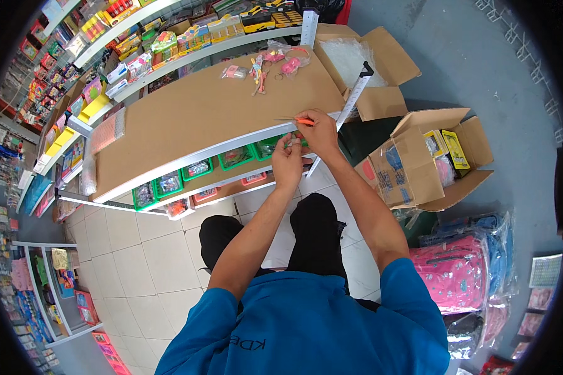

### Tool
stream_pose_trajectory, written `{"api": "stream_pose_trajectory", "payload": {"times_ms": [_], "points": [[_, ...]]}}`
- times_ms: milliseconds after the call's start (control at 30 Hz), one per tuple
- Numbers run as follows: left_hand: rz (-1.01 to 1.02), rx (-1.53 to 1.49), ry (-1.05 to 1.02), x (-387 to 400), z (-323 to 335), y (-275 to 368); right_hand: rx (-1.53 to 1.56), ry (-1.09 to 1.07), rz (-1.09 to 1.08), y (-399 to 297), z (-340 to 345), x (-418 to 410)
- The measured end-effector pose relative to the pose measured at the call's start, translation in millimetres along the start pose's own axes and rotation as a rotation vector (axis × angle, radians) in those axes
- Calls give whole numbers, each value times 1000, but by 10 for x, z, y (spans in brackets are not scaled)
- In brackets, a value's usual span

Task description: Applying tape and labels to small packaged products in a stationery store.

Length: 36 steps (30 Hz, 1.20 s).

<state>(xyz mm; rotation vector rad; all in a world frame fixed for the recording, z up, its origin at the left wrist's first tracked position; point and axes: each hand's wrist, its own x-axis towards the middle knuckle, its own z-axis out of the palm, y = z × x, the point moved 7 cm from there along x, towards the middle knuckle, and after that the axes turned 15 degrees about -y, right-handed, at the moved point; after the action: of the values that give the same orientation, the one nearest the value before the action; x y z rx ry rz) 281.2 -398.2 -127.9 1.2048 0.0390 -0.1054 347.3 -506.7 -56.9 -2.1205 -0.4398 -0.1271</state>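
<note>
My right hand (320, 132) grips a small orange-handled tool (305, 121), probably scissors, whose thin metal end points left over the front edge of the shelf board (192, 117). Just below it, my left hand (288, 161) pinches something small between thumb and fingers; the fingers mostly hide it, so its kind is unclear. Both hands are at the board's front rail, above green baskets (237, 157) of small packed goods on the tier below. Farther back on the board lie pink keychains in clear bags (291, 65), a beaded-looking charm (258, 75) and a small bagged item (234, 71).
A white shelf post (354, 93) rises right of my hands. Beyond it stand open cardboard boxes (389, 56), one holding packaged goods (455, 150). A pink wrapped backpack (450, 272) lies at right. Stocked shelves (206, 40) line the back, and bubble wrap (108, 131) rests at the board's left end.
</note>
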Motion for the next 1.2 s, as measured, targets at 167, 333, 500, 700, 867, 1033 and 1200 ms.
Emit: {"api": "stream_pose_trajectory", "payload": {"times_ms": [167, 333, 500, 700, 867, 1033, 1200], "points": [[7, 25, -8, -9, 11, 4, -10, -11, 0, -28, -2, -9], [33, 2, -6, 72, -43, -74, -127, 6, 34, -120, -19, 7], [15, -24, 23, 38, -47, -62, 248, 32, 123, -6, -301, -121], [-16, -72, 32, 0, -34, -13, 674, -248, 369, 484, -483, -428], [-39, -83, 23, -12, 8, 10, 547, -478, 374, 387, -538, -569], [-59, -109, 53, 2, -27, -17, 390, -570, 459, 296, -540, -542], [-85, -122, 69, 7, -23, -31, 261, -598, 471, 322, -567, -414]]}}
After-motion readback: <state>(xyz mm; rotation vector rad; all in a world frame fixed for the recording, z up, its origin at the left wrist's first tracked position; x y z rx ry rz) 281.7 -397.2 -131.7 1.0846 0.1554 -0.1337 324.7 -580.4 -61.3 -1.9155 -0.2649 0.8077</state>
